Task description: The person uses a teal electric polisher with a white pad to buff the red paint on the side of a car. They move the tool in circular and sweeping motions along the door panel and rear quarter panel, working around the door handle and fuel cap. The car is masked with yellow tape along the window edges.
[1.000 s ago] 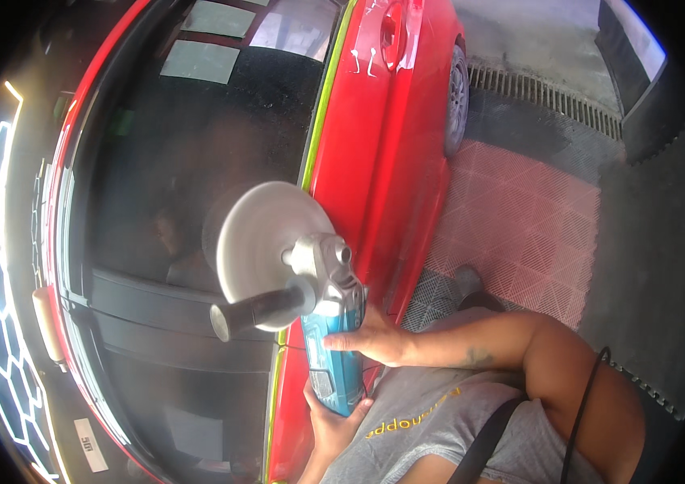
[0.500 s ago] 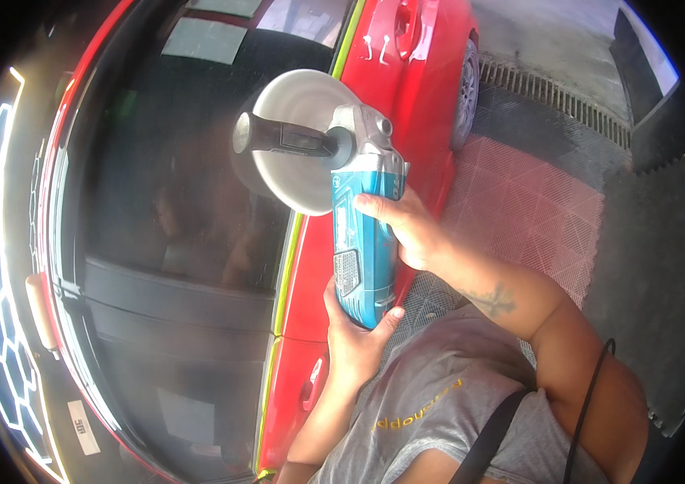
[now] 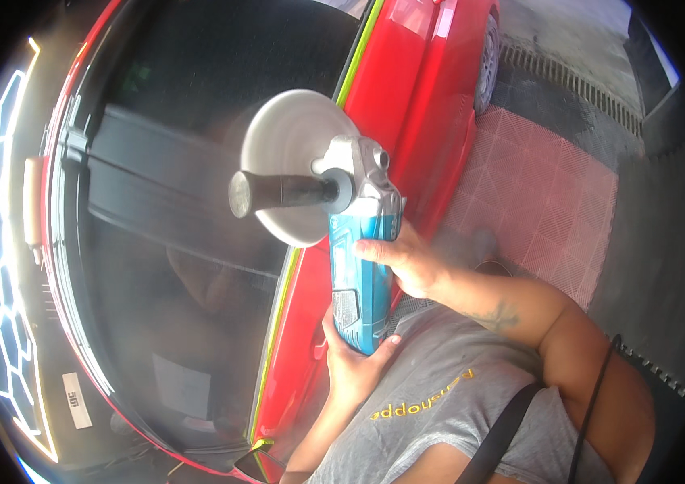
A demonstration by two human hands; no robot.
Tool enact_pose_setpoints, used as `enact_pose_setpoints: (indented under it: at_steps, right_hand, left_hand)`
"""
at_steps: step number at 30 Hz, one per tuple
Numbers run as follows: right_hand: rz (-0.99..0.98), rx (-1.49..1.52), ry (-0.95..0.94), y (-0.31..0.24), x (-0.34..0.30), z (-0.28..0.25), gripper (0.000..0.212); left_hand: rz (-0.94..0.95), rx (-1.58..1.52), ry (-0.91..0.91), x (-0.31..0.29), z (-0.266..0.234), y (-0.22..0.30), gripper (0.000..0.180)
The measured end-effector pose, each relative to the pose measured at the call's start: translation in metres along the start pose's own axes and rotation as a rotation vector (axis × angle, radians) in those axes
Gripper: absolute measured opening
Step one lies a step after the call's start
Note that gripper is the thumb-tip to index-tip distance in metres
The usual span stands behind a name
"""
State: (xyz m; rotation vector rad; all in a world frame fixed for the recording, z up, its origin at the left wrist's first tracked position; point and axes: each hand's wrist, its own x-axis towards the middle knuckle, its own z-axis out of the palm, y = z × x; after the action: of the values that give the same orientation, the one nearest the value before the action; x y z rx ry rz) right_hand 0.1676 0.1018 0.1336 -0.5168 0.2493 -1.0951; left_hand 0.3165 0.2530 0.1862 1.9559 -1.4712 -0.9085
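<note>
A polisher (image 3: 362, 266) with a teal body and grey metal head is held between my two hands. My right hand (image 3: 411, 262) wraps around the middle of its body, thumb lying across the top. Lower down, my left hand (image 3: 358, 367) grips the rear end. A dark side handle (image 3: 278, 195) sticks out to the left, with neither hand on it. The white round pad (image 3: 282, 133) looks blurred and lies over the car's dark, glossy surface (image 3: 173, 218); whether it touches cannot be seen.
Yellow-green tape (image 3: 276, 323) runs along the dark surface's edge, beside the red bodywork (image 3: 391, 89). A side mirror (image 3: 262, 464) is at the bottom and a wheel (image 3: 487, 68) at upper right. Red floor tiles (image 3: 540, 189) adjoin a drain grate (image 3: 572, 85). A black cord (image 3: 596, 395) crosses my right arm.
The polisher, with both hands on it, has moved down the picture, along the car toward the side mirror. The whole view has shifted a little. My grip is unchanged.
</note>
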Motion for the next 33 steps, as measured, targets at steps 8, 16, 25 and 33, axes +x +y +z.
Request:
enact_pose_setpoints:
  at_steps: [8, 16, 25, 33]
  right_hand:
    - [0.081, 0.099, -0.006, 0.148, -0.068, 0.048, 0.06]
    - [0.199, 0.184, 0.007, 0.2, -0.102, 0.063, 0.069]
    - [0.054, 0.297, 0.28, 0.134, -0.051, -0.023, 0.066]
    - [0.169, 0.386, 0.165, 0.142, -0.06, -0.015, 0.066]
  left_hand:
    - [-0.05, 0.111, 0.016, -0.094, -0.073, -0.121, 0.109]
    - [-0.078, 0.117, 0.017, -0.135, -0.102, -0.15, 0.108]
    - [0.142, 0.126, -0.153, -0.037, -0.03, -0.118, 0.109]
    - [0.046, 0.23, -0.185, -0.056, -0.055, -0.099, 0.109]
